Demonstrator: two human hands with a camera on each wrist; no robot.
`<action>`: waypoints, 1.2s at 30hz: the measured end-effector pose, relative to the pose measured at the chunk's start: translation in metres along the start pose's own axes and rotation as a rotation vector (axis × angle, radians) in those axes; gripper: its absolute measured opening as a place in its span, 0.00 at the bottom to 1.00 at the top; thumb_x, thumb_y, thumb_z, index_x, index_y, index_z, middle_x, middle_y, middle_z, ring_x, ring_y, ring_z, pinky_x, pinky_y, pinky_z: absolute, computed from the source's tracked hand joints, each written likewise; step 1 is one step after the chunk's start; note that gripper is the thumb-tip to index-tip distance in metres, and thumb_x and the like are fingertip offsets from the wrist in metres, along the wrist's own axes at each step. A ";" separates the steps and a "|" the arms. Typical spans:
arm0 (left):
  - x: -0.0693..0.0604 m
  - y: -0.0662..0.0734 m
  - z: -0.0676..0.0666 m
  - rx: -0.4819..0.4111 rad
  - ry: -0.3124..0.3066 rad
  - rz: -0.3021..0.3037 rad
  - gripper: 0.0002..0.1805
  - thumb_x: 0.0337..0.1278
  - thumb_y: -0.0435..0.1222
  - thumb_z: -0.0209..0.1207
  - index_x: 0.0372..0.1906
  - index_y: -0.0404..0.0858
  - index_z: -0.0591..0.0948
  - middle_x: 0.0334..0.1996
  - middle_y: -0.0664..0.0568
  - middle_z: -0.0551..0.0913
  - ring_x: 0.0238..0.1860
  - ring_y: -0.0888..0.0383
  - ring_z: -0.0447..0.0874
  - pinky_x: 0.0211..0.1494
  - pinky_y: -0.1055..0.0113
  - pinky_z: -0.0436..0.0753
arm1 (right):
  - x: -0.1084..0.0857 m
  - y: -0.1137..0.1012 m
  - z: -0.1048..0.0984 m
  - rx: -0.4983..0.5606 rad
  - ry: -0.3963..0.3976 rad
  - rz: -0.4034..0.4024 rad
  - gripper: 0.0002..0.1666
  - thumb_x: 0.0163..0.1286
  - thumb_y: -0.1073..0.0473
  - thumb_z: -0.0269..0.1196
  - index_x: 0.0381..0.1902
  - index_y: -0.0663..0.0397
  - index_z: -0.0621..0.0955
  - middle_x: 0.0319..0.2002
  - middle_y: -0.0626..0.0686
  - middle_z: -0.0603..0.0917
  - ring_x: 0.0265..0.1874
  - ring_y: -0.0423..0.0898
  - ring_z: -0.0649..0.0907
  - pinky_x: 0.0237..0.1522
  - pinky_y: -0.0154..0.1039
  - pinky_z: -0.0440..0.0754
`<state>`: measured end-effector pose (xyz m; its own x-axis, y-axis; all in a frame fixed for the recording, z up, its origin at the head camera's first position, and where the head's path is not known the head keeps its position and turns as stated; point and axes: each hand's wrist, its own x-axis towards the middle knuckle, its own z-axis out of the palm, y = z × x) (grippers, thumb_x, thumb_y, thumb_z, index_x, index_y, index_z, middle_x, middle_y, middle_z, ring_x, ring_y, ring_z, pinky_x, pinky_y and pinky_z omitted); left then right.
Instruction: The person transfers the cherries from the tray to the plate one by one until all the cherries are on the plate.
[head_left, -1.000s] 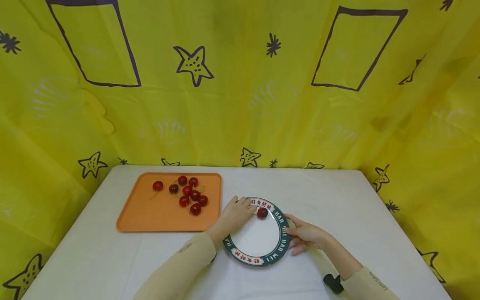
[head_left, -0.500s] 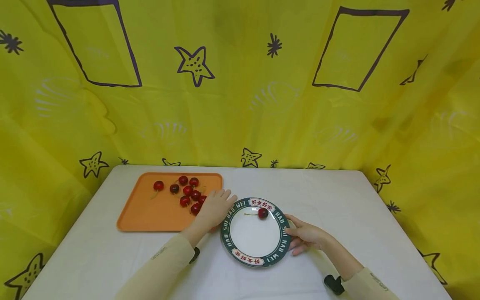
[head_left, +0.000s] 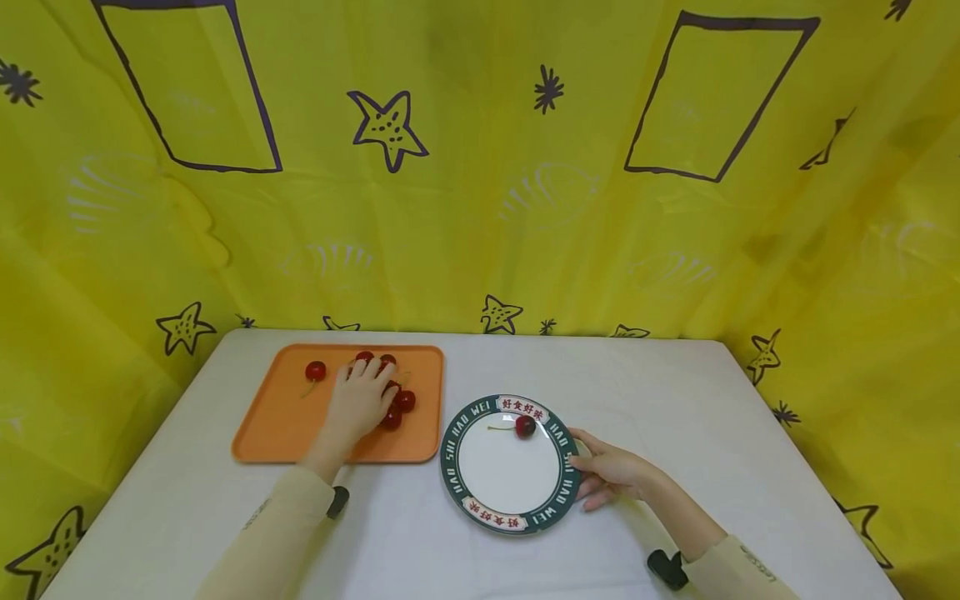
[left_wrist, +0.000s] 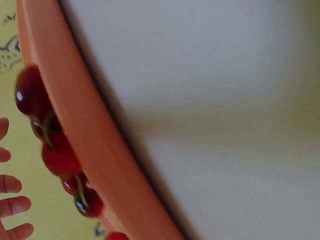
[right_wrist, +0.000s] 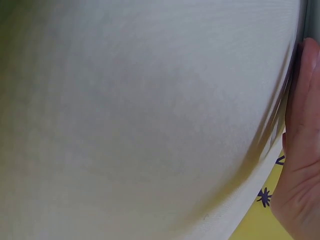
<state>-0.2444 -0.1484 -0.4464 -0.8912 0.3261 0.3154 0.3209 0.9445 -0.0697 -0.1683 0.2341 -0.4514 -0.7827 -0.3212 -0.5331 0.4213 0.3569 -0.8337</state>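
Note:
My left hand [head_left: 361,403] is over the cherries [head_left: 406,401] on the orange tray [head_left: 281,433], covering some of them. In the left wrist view, its spread fingers [left_wrist: 12,207] appear at the left edge, with nothing between them and a gap before the cherries [left_wrist: 61,154]. My right hand [head_left: 617,472] grips the right rim of a round white plate [head_left: 510,475] with a green lettered border, thumb above and the other fingers lower at the edge. One cherry [head_left: 525,427] with a pale stem lies near the plate's far side.
A lone cherry [head_left: 316,371] sits in the tray's far left part. The white-covered table [head_left: 645,383] carries both tray and plate, side by side. Behind it hangs a yellow curtain [head_left: 450,250] with starfish drawings.
My left hand has left the cherry on the plate and moved left over the tray's cherries. My right hand stays at the plate's rim.

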 end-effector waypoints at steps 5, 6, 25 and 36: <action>-0.007 -0.027 0.003 0.010 -0.037 -0.117 0.19 0.61 0.43 0.52 0.54 0.40 0.71 0.47 0.43 0.71 0.48 0.43 0.67 0.54 0.46 0.62 | 0.000 0.000 0.000 0.004 0.007 0.006 0.35 0.71 0.60 0.48 0.71 0.49 0.48 0.28 0.56 0.74 0.21 0.45 0.80 0.27 0.43 0.82; -0.008 -0.031 0.003 0.006 -0.043 -0.140 0.19 0.61 0.43 0.52 0.54 0.39 0.71 0.46 0.42 0.71 0.49 0.43 0.66 0.54 0.45 0.61 | 0.000 0.000 0.000 0.006 0.007 0.007 0.35 0.71 0.60 0.48 0.71 0.48 0.48 0.28 0.56 0.74 0.21 0.45 0.80 0.27 0.43 0.82; -0.024 -0.078 0.000 -0.097 -0.351 -0.453 0.24 0.65 0.42 0.45 0.58 0.29 0.62 0.54 0.29 0.60 0.55 0.33 0.56 0.54 0.41 0.60 | 0.001 0.003 -0.003 0.049 -0.039 -0.005 0.35 0.71 0.62 0.47 0.71 0.48 0.46 0.27 0.55 0.75 0.19 0.42 0.80 0.27 0.43 0.82; -0.029 -0.078 -0.003 -0.104 -0.405 -0.451 0.17 0.69 0.40 0.39 0.51 0.30 0.61 0.45 0.29 0.61 0.50 0.33 0.58 0.52 0.41 0.61 | 0.001 0.002 -0.003 0.047 -0.040 -0.003 0.36 0.71 0.61 0.47 0.71 0.49 0.45 0.28 0.55 0.74 0.19 0.42 0.80 0.28 0.43 0.82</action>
<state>-0.2429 -0.2312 -0.4471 -0.9909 -0.0962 -0.0938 -0.1043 0.9908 0.0865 -0.1699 0.2372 -0.4536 -0.7657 -0.3574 -0.5347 0.4406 0.3143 -0.8409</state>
